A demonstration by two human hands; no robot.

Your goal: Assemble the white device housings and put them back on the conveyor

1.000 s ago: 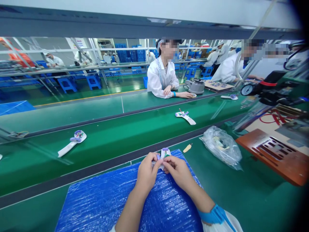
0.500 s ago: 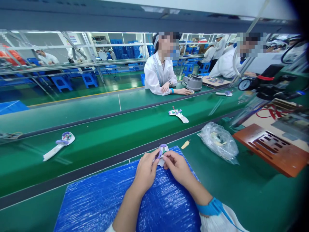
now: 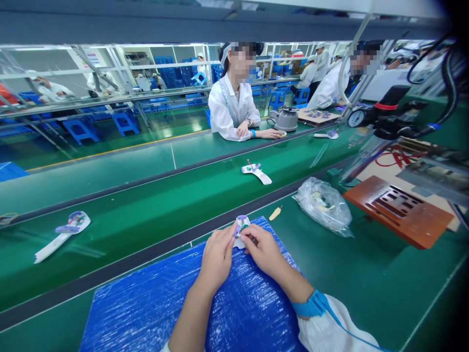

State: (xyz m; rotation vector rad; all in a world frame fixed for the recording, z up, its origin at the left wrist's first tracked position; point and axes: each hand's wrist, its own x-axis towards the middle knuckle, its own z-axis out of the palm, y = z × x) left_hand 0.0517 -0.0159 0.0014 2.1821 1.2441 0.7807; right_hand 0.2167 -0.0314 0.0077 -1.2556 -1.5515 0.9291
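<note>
A small white plastic housing (image 3: 240, 243) with a purple rim and green parts inside is held between my hands, over the far edge of a blue film-wrapped pad (image 3: 154, 298). My left hand (image 3: 217, 254) grips its left side, thumb and fingers closed around the edge. From the right, my right hand (image 3: 264, 249) pinches at the inside of the housing with thumb and index finger. Whatever sits between those fingertips is too small to make out. Just beyond my right hand lies a small yellowish tool with a dark tip (image 3: 275, 212).
Similar white housings (image 3: 256, 173) lie on the green conveyor (image 3: 164, 210) ahead. To the right are a clear plastic bag (image 3: 324, 205), an orange-brown slotted plate (image 3: 399, 210) and a pressure gauge (image 3: 355, 118). A co-worker (image 3: 234, 102) sits across the belt.
The view has shifted, carrying the scene leftward. The housings on the conveyor have slid left along it. Both my hands stay on the held housing, with the right fingertips slightly shifted.
</note>
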